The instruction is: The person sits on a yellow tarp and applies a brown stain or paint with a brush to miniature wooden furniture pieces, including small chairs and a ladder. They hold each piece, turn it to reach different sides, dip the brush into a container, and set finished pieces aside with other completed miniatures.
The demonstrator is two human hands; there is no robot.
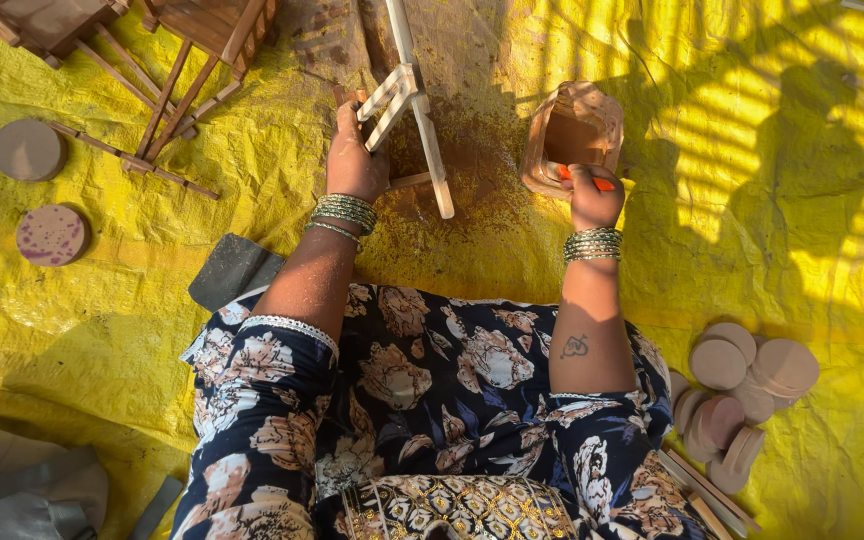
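Head view: a pale wooden frame (407, 105) is gripped by the left hand (355, 160) and held upright on the yellow tarp (252, 200). An orange brush (592, 181) is pinched in the closed right hand (593, 198) at the rim of a plastic jar (570, 135), with wooden discs (742, 385) lying well apart.

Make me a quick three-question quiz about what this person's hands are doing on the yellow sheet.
1. True or false: the left hand grips a pale wooden frame.
2. What does the right hand reach into: A) a plastic container, B) a bucket?
3. Where does the pile of wooden discs lie, left or right of the person?

Key: 1 true; 2 A; 3 right.
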